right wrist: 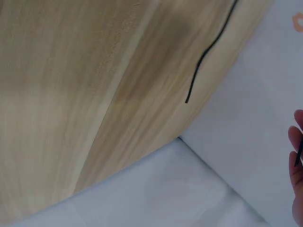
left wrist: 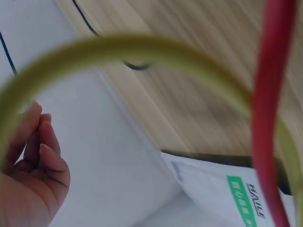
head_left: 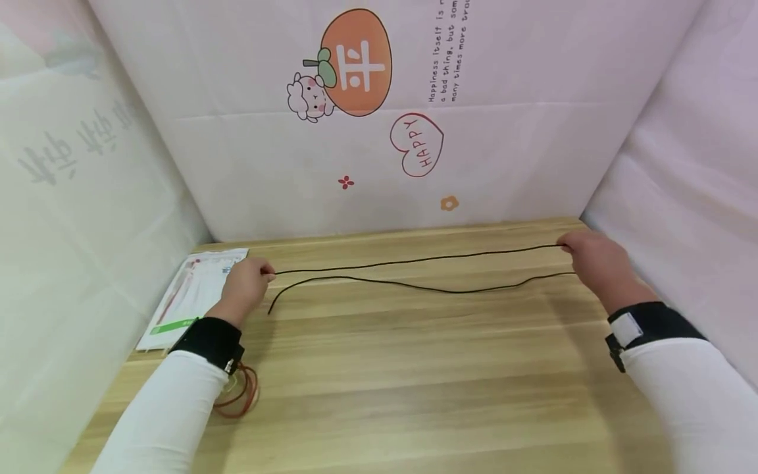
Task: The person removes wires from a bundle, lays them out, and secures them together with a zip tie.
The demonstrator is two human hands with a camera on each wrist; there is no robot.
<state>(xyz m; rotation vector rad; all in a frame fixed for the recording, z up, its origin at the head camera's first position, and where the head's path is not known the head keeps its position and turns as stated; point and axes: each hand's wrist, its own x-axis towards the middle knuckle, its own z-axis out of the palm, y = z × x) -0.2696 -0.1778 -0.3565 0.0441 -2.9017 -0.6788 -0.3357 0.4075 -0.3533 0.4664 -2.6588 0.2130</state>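
Note:
A thin black cord (head_left: 414,261) stretches between my two hands with a slight sag. At the left, my left hand (head_left: 245,286) pinches one end between thumb and fingertips, as the left wrist view also shows with the curled hand (left wrist: 35,182). My right hand (head_left: 604,266) pinches the other end, whose short black tip shows at the fingers in the right wrist view. Below this cord, a second black cord (head_left: 456,291) lies in a loose wave on the wooden table (head_left: 414,375). Its free right end appears in the right wrist view (right wrist: 201,61).
A white packet (head_left: 189,296) with a green strip lies at the table's left, beside my left hand. Red (head_left: 254,388) and yellow cord loops are at my left wrist; the red (left wrist: 270,94) and yellow (left wrist: 137,45) ones cross its camera view. White printed cloth (head_left: 503,131) walls enclose the table.

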